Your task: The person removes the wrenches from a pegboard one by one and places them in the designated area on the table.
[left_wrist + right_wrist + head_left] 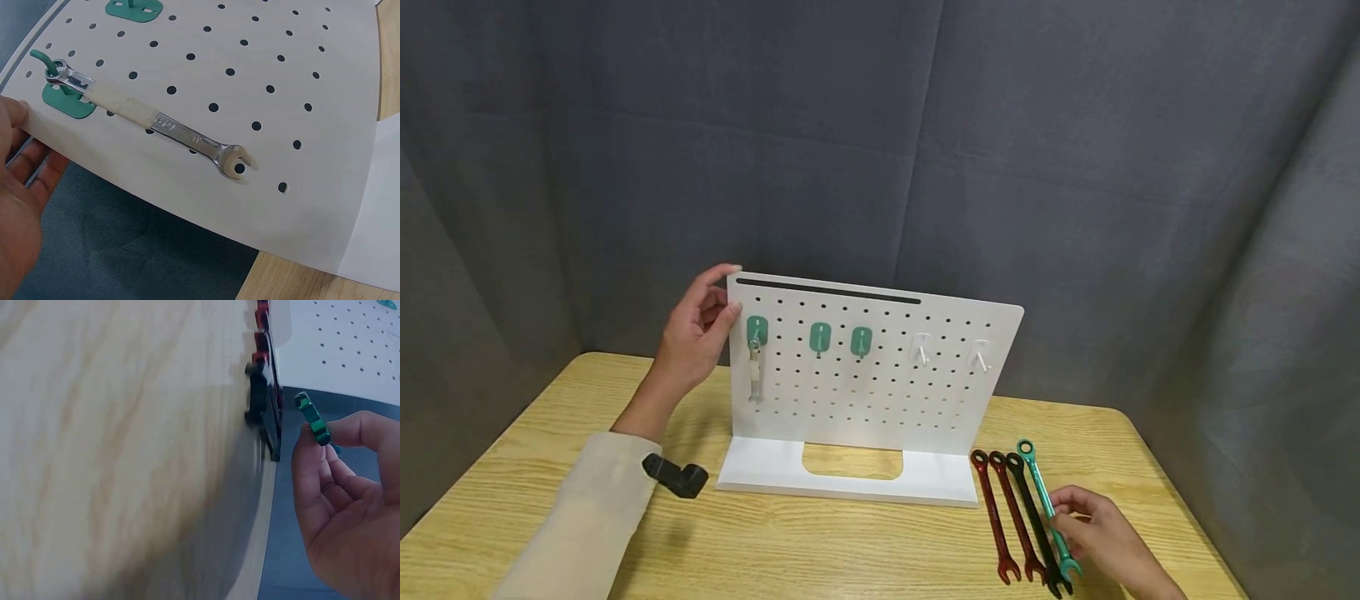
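Note:
A white pegboard stands upright on its base. My left hand grips its upper left edge, the thumb on the front face. Close to that hand, a silver combination wrench with a pale wrapped middle hangs by its ring end from a green hook. My right hand pinches a green combination wrench between thumb and fingers; in the right wrist view it is raised off the table. Left of it lie a black wrench and two red wrenches, side by side.
Two more green hooks and two white hooks with nothing hanging on them are fixed along the board. The wooden table has a rounded far corner at the right. Dark grey curtains enclose the back and sides.

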A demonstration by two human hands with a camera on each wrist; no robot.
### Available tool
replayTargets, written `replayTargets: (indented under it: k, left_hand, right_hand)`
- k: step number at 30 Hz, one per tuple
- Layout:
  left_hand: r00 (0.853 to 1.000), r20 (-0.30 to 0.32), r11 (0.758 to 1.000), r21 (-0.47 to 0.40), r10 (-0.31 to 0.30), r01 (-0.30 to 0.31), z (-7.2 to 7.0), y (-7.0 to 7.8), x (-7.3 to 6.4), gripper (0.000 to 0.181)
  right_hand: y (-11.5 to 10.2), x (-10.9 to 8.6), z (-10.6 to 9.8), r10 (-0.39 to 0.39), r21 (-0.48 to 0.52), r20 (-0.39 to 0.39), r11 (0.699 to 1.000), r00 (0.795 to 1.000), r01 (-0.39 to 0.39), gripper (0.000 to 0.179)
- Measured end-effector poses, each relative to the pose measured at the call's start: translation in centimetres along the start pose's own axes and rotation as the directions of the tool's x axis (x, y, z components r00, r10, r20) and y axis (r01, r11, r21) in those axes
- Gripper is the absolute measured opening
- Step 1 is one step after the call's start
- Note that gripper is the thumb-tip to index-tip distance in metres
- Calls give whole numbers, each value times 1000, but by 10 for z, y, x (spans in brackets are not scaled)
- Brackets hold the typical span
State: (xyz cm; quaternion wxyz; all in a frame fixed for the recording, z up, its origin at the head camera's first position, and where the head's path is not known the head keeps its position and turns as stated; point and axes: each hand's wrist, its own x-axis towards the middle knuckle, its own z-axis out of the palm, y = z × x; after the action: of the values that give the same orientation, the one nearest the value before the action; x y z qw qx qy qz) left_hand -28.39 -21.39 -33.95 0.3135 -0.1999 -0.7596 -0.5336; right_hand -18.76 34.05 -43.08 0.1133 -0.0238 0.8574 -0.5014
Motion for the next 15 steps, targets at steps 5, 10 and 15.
replayTargets:
  k: [5, 10, 15]
  left_hand:
    - [1000, 6, 1000, 2, 0, 0, 0, 1, 0, 50]
    - [1000, 9, 1000, 7, -7, 7, -1, 0, -1, 50]
    - [1000, 15, 1000, 10, -5, 5, -1, 0, 0, 50]
  right_hand:
    - [6, -1, -5, 28, -12, 5, 1000, 1000, -27, 24]
    - [11, 0, -10, 28, -28, 34, 999, 999, -27, 25]
    - [14, 1, -14, 30, -43, 43, 999, 999, -28, 26]
